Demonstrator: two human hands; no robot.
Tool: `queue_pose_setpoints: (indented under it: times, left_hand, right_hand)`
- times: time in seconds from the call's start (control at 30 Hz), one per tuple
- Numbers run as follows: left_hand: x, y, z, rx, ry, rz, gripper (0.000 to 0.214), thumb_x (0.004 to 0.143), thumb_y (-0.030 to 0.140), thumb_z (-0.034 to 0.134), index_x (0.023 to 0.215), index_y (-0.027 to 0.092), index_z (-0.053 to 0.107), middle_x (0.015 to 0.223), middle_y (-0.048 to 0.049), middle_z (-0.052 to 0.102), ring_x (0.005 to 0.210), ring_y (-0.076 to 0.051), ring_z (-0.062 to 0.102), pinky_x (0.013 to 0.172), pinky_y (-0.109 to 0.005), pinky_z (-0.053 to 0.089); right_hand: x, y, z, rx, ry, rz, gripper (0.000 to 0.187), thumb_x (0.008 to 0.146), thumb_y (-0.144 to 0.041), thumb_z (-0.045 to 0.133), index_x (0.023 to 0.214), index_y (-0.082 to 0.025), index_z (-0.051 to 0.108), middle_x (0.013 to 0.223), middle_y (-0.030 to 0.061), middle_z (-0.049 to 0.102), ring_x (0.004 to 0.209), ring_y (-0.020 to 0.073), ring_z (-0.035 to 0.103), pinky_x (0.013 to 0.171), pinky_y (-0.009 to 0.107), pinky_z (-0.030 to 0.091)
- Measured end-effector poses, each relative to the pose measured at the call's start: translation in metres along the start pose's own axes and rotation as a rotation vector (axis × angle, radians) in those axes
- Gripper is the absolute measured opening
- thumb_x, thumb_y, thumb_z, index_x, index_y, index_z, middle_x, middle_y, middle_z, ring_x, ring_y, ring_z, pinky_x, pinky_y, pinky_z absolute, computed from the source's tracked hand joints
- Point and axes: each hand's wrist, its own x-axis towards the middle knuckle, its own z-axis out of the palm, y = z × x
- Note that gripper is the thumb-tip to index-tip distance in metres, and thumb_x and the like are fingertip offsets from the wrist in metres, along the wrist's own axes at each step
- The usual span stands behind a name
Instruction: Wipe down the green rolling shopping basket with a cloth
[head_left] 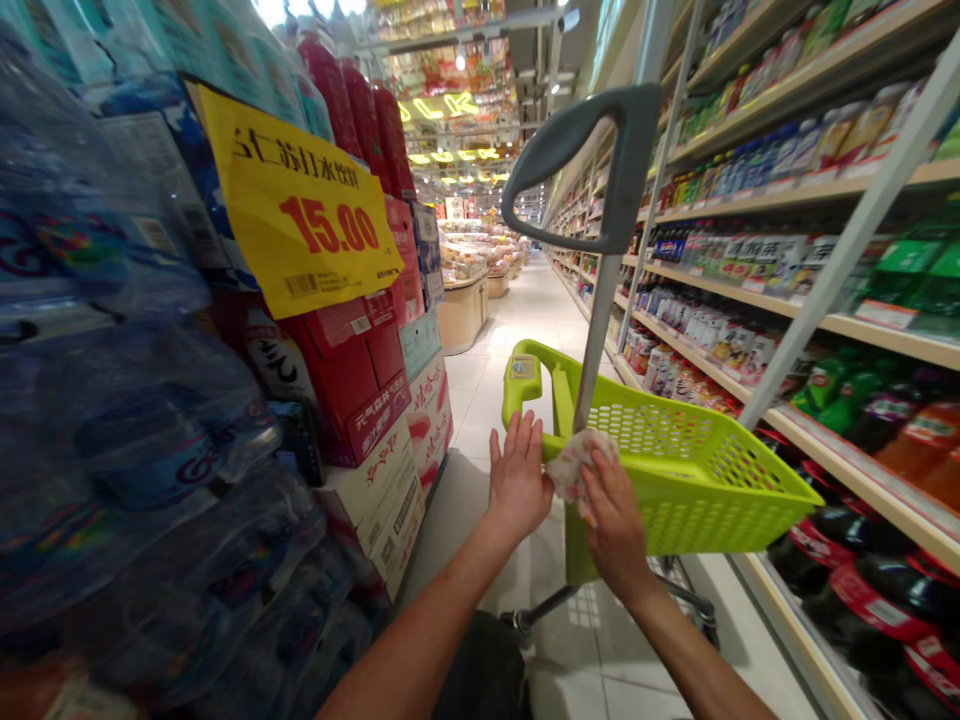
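A lime-green shopping cart [660,510] with a perforated basket stands in front of me. My right hand [616,515] presses a crumpled whitish cloth with reddish marks [579,462] against the cart's near edge, by the foot of its metal pole [600,330]. Just left of it, my left hand [519,485] rests with fingers stretched out against the green edge, its thumb close to the cloth. A grey loop handle [622,170] tops the pole. What lies under the cloth is hidden.
Shelves of bottled drinks [795,260] line the right side, close to the basket. At left rise stacked water bottles [150,430] and drink cartons [375,500], with a yellow price sign [300,210]. A tiled aisle [517,300] runs ahead past display counters [461,310].
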Motion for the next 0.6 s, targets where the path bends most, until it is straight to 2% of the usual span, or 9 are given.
queue_pose_setpoints:
  times: [0.07,0.13,0.2,0.27,0.33,0.4,0.47,0.53,0.6]
  left_hand:
    - [0.0,-0.001,0.0,0.007,0.003,0.016,0.07,0.068,0.013,0.046,0.135,0.01,0.025,0.145,-0.0124,0.026,0.136,-0.026,0.013,0.109,-0.055,0.015]
    - [0.001,-0.003,0.0,0.018,0.004,0.037,0.071,0.067,0.012,0.047,0.135,0.01,0.025,0.144,-0.0127,0.027,0.136,-0.026,0.014,0.109,-0.055,0.015]
    - [0.001,-0.005,-0.001,0.018,0.011,0.05,0.073,0.065,0.01,0.048,0.135,0.01,0.025,0.144,-0.0131,0.028,0.136,-0.026,0.015,0.109,-0.055,0.015]
    - [0.001,-0.005,-0.001,-0.012,0.032,0.045,0.072,0.065,0.008,0.047,0.134,0.011,0.027,0.143,-0.0137,0.029,0.136,-0.026,0.016,0.109,-0.055,0.015]
    - [-0.002,-0.001,0.0,-0.09,0.092,0.009,0.066,0.069,0.007,0.045,0.132,0.012,0.03,0.143,-0.0141,0.03,0.135,-0.026,0.017,0.109,-0.055,0.014]
    - [-0.009,0.008,0.003,-0.236,0.159,-0.012,0.053,0.075,0.01,0.043,0.128,0.014,0.037,0.141,-0.0135,0.034,0.134,-0.024,0.024,0.109,-0.053,0.017]
    - [-0.02,0.021,0.005,-0.469,0.156,-0.017,0.042,0.08,0.016,0.041,0.122,0.016,0.044,0.134,-0.0126,0.043,0.127,-0.022,0.036,0.106,-0.046,0.028]
    - [-0.03,0.036,0.008,-0.756,0.058,-0.069,0.038,0.081,0.023,0.043,0.118,0.017,0.048,0.123,-0.0115,0.054,0.115,-0.02,0.049,0.099,-0.038,0.04]
    - [-0.038,0.048,0.011,-1.04,-0.067,-0.21,0.038,0.08,0.027,0.044,0.116,0.016,0.051,0.115,-0.0095,0.059,0.105,-0.019,0.055,0.093,-0.035,0.044]
  right_hand:
    - [-0.009,0.003,0.008,-0.006,-0.027,-0.054,0.061,0.084,-0.005,0.04,0.139,-0.024,0.025,0.142,0.0073,0.031,0.131,0.0254,0.027,0.103,0.053,0.034]
    - [-0.034,0.007,0.017,-0.017,-0.073,-0.123,0.062,0.082,-0.002,0.04,0.139,-0.025,0.027,0.139,0.0055,0.036,0.131,0.0223,0.028,0.102,0.048,0.038]
    - [-0.054,0.008,0.02,-0.027,-0.109,-0.115,0.064,0.08,0.001,0.037,0.138,-0.024,0.028,0.138,0.0055,0.038,0.13,0.0216,0.029,0.099,0.047,0.042]
    - [-0.055,0.007,0.015,-0.023,-0.107,-0.028,0.064,0.079,0.001,0.035,0.138,-0.022,0.028,0.139,0.008,0.036,0.129,0.0239,0.03,0.096,0.05,0.043]
    - [-0.038,0.004,0.003,-0.005,-0.07,0.049,0.062,0.079,-0.001,0.035,0.138,-0.021,0.03,0.14,0.0096,0.034,0.13,0.0261,0.03,0.096,0.054,0.041]
    - [-0.013,-0.001,-0.01,0.028,-0.051,0.074,0.057,0.081,-0.006,0.034,0.136,-0.022,0.034,0.141,0.0093,0.033,0.13,0.0259,0.03,0.098,0.052,0.039]
    - [0.005,-0.008,-0.022,0.078,-0.047,0.086,0.05,0.086,-0.013,0.033,0.135,-0.022,0.036,0.143,0.0088,0.031,0.129,0.0247,0.031,0.099,0.047,0.04]
    - [0.012,-0.017,-0.029,0.142,-0.01,0.134,0.045,0.09,-0.022,0.03,0.134,-0.021,0.036,0.144,0.0094,0.027,0.129,0.0248,0.032,0.098,0.045,0.041]
    - [0.009,-0.028,-0.031,0.198,0.045,0.215,0.043,0.091,-0.027,0.028,0.133,-0.02,0.036,0.144,0.0107,0.026,0.129,0.0257,0.032,0.099,0.046,0.039]
